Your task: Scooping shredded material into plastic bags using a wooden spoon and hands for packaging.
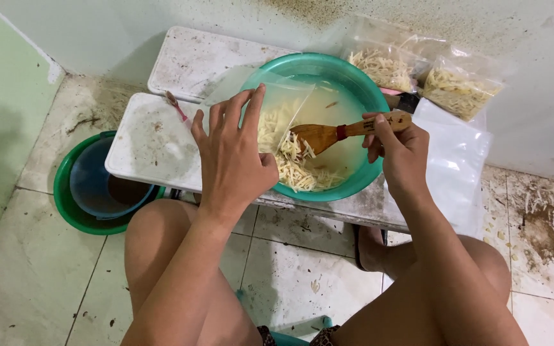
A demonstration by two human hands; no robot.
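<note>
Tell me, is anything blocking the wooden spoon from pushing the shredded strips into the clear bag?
Nothing visible. The wooden spoon in the right hand touches the shredded strips right at the clear bag, which the left hand holds.

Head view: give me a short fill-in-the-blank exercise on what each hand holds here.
1. The left hand holds open a clear plastic ____ over the teal bowl.
2. The right hand grips a ____ spoon.
3. The spoon pushes pale shredded strips lying in the ____.
4. Two filled bags lie ____ the bowl, by the wall.

Missing words: bag; wooden; bowl; behind
</note>
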